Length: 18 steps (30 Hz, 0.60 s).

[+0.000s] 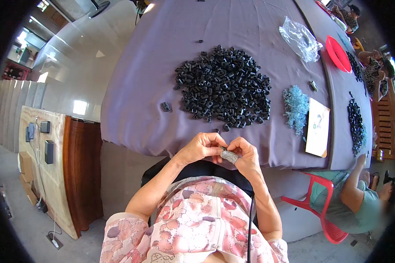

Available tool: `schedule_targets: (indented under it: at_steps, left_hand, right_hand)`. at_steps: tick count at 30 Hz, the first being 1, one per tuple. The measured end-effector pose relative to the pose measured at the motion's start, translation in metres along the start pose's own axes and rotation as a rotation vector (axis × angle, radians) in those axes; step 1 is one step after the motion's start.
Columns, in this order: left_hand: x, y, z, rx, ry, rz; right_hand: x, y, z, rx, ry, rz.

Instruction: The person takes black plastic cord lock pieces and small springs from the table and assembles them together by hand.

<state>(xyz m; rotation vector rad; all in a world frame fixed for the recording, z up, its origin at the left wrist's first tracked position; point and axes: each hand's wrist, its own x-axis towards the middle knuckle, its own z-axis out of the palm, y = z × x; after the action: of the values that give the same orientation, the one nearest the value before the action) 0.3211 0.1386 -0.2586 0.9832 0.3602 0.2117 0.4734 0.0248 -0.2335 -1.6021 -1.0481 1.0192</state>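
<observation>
At the near edge of the cloth-covered table, my left hand (202, 148) and my right hand (247, 157) meet with their fingertips close together. A short, grey, wrapped-looking piece (229, 156) sits in the closed fingers of my right hand; its exact kind is unclear. My left hand pinches at its upper end, on something small and dark that the fingers mostly hide. Just beyond my hands lies a wide heap of small black plastic parts (224, 85), with a few loose ones nearby. One dark grey piece (166, 107) lies apart to the left.
Right of the heap are a pile of small bluish clear pieces (296, 107), a printed card (317, 127), a small metallic piece (314, 85) and a clear plastic bag (300, 39). Farther right are a red basin (338, 54), another black heap (355, 127) and a person on a red chair (322, 206).
</observation>
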Motion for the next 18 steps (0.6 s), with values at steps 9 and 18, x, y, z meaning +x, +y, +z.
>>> schedule_targets:
  at_steps: [9,18]
  left_hand:
    - [-0.006,0.013,-0.014,-0.252,0.316,0.203]
    - [0.012,0.017,-0.017,-0.262,0.325,0.255]
  right_hand:
    - [0.011,-0.004,0.002,-0.268,0.018,-0.172]
    - [0.045,-0.007,0.027,-0.776,0.001,-0.392]
